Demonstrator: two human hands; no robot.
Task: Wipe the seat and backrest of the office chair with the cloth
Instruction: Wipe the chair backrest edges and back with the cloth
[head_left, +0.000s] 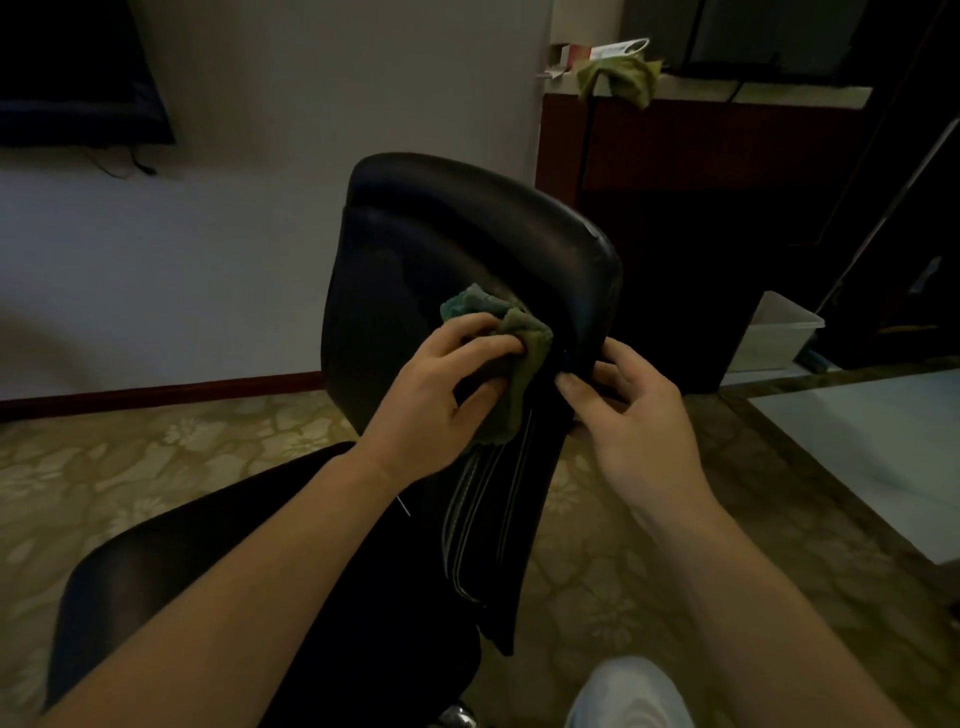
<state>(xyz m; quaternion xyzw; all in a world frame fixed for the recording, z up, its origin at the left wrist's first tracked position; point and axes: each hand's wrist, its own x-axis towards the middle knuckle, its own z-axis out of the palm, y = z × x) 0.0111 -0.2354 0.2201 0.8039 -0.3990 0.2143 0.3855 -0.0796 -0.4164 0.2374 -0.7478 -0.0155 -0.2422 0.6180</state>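
Note:
A black office chair stands in the middle of the view, its backrest (457, 249) upright and its seat (208, 545) low at the left. My left hand (441, 384) grips a bunched green cloth (519, 353) and presses it against the front of the backrest at mid height. My right hand (628, 405) holds the backrest's right edge, fingers curled round it and thumb on the front.
A dark wooden cabinet (701, 218) stands behind the chair at the right, with a second green cloth (623, 78) on its top. A white plastic bin (779, 332) sits on the floor beside it. Patterned carpet (156, 457) surrounds the chair. My knee (628, 696) shows at the bottom.

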